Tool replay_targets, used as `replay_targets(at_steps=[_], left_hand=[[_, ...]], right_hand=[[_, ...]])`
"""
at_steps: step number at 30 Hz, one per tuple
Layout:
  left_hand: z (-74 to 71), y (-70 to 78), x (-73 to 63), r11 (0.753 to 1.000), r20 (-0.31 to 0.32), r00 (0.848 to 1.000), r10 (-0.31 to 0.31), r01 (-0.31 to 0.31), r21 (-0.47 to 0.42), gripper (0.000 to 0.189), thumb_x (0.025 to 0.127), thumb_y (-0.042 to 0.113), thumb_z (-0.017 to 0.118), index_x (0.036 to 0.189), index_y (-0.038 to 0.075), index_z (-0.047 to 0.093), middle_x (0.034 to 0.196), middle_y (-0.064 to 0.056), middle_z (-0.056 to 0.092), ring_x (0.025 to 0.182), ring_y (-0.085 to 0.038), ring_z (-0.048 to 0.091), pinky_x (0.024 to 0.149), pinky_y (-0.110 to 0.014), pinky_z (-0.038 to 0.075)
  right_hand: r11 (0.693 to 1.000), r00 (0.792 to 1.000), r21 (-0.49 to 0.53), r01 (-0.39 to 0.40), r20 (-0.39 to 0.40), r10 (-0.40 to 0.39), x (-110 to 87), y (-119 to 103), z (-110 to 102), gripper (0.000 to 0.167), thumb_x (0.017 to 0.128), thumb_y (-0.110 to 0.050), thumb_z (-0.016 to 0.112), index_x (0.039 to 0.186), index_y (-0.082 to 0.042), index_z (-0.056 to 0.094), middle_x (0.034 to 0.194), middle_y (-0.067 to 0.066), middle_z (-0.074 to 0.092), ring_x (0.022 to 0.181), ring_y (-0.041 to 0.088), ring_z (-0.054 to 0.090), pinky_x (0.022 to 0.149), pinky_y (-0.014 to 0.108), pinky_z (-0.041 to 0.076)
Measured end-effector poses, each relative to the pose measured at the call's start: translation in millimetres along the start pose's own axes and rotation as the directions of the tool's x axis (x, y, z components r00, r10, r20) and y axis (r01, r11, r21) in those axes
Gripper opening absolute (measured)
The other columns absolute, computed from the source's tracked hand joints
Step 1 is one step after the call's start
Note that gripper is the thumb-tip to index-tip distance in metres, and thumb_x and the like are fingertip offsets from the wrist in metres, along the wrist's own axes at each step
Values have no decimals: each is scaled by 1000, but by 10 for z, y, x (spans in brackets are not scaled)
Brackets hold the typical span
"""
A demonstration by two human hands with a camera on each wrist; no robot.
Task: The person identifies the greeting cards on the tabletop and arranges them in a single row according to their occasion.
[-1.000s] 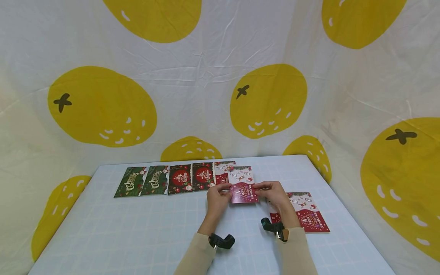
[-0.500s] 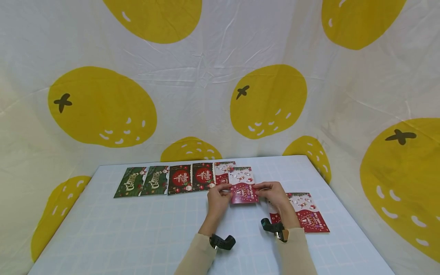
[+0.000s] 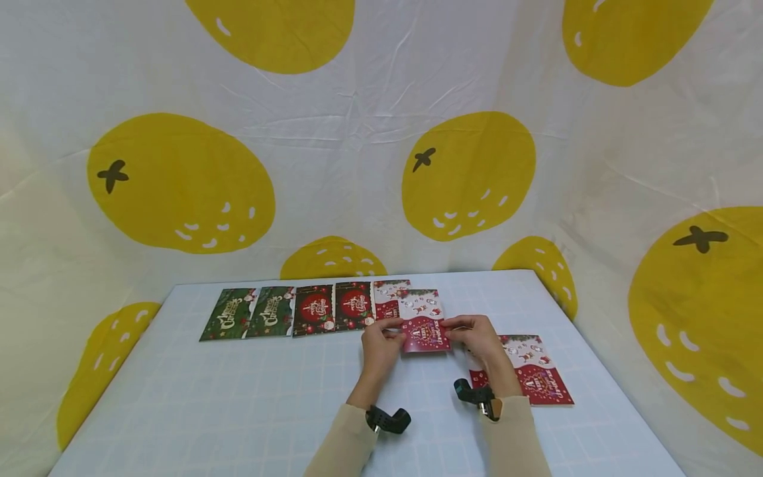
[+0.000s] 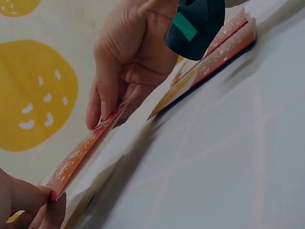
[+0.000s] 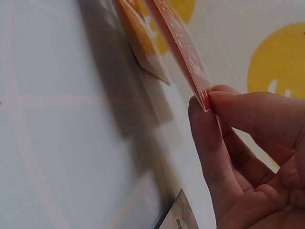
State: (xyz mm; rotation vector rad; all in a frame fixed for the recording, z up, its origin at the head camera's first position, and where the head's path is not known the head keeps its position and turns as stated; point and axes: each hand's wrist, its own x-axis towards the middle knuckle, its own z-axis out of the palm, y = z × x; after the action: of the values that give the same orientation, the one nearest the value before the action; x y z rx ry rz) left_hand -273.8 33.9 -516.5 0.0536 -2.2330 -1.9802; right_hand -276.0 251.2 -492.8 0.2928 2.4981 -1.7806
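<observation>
- The left hand (image 3: 380, 344) has its thumb and fingers pinched together on the near left part of a red-and-white Christmas card (image 3: 424, 324), with only the card's thickness between them.
- The right hand (image 3: 480, 339) pinches the same card at its right edge, the thumb and fingers just as close together.
- That card is held up between the two hands, clear of the desk (image 3: 208, 404), its printed front turned towards the person and a shadow lying beneath it.
- Seen from the head, it overlaps a matching card (image 3: 387, 291) at the right end of a row.
- Left of that one come two dark cards with red circles (image 3: 334, 309), then two green cards (image 3: 250, 313) at the far left.
- More red-and-white cardstock (image 3: 539, 379) lies nearer, partly behind the right forearm; I can't tell how many pieces.
- A white cloth (image 3: 340, 179) printed with yellow fruit hangs behind.
</observation>
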Motion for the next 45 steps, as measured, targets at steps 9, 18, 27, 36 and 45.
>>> replay_targets(at_steps=[9, 18, 27, 36, 45], left_hand=[[30, 3, 3, 1000, -17, 1000, 5, -5, 26, 31, 81, -13, 78, 108, 3, 80, 107, -9, 75, 77, -13, 66, 62, -24, 56], [66, 0, 23, 998, -33, 999, 19, -17, 59, 29, 83, -11, 79, 107, 5, 80, 108, -7, 74, 79, -13, 66, 65, -25, 57], [121, -13, 89, 996, -43, 998, 50, -46, 76, 30, 81, -13, 79, 108, 1, 79, 104, -8, 74, 78, -13, 67, 66, -25, 58], [152, -17, 194, 991, -52, 995, 84, -78, 110, 30, 80, -12, 81, 106, 2, 81, 103, -9, 75, 76, -10, 66, 66, -23, 57], [148, 2, 208, 989, -39, 995, 92, -87, 122, 28, 81, -12, 80, 106, 0, 80, 101, -9, 76, 75, -10, 64, 64, -24, 55]], right_hand=[[1000, 1000, -8, -20, -11, 20, 12, -13, 11, 23, 95, 1, 70, 113, -9, 81, 142, 19, 63, 138, 40, 49, 113, 57, 41], [1000, 999, -6, -28, -29, 27, 10, -44, 30, 23, 97, 1, 68, 116, -7, 80, 145, 22, 59, 139, 42, 47, 113, 57, 41], [999, 999, -54, 5, -42, -8, 61, -53, 19, 25, 96, 1, 68, 116, -6, 80, 139, 20, 64, 133, 39, 52, 108, 55, 44], [997, 997, -71, 28, -71, -33, 120, -117, 38, 23, 94, 3, 71, 114, -4, 80, 135, 20, 67, 119, 34, 57, 94, 44, 49], [996, 996, -83, 29, -80, -35, 151, -117, 42, 23, 92, 3, 73, 113, -5, 80, 133, 18, 68, 112, 31, 58, 86, 37, 47]])
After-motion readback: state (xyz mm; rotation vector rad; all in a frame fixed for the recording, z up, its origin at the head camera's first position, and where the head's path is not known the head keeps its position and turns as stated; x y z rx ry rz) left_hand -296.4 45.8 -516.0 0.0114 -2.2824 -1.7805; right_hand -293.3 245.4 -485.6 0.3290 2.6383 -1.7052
